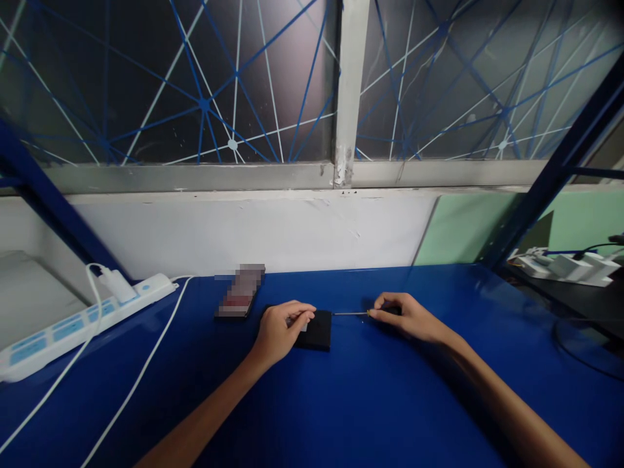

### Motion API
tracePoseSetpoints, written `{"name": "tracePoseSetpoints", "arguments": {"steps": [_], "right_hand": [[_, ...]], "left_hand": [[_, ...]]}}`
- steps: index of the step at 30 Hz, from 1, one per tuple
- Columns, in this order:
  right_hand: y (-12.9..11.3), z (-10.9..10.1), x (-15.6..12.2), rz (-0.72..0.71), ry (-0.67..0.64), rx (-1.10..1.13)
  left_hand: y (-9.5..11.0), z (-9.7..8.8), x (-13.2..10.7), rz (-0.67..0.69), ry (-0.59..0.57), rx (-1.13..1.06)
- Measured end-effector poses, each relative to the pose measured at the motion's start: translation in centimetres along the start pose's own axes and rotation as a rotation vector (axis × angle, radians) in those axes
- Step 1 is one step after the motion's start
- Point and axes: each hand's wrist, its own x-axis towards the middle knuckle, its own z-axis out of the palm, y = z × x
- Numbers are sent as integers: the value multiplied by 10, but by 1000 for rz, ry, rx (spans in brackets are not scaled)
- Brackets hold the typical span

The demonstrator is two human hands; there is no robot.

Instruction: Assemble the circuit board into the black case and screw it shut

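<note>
A small flat black device (316,331) lies on the blue table (370,403) near its back edge. My left hand (280,328) rests on the device's left part, fingers curled and pinched on it. My right hand (407,315) is closed round the handle of a thin screwdriver (348,314). The metal shaft runs left and its tip meets the right edge of the black device.
A white power strip (73,322) with a plugged white charger (114,283) and white cable (141,370) lies at the left. A blurred phone-like object (241,291) sits behind the device. More white power strips (565,268) and a black cable are at the far right. A white wall and window stand behind.
</note>
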Motion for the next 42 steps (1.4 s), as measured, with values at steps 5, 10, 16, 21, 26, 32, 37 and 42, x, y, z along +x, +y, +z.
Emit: {"name": "tracePoseSetpoints", "arguments": {"steps": [5,10,16,21,26,32,37,42], "right_hand": [[3,-1,1,-12,-18,136],[4,-4,2,-36,54,-19],[-4,-2,0,-114,137,-211],[1,-3,-1,-27,8,1],[3,-5,0,-16,45,-48],[-3,-4,1,-87,101,-226],[2,-2,2,-71,29,-43],[7,-5,3,-11,11,39]], "left_hand": [[-5,2,0,-22,-14,-23],[-4,3,0,-18,12,-52],[1,0,0,-21,-6,-78],[-2,1,1,-29,1,-39],[1,2,1,-7,2,16],[7,1,1,3,9,28],[6,1,2,2,0,48],[6,1,2,5,-4,55]]}}
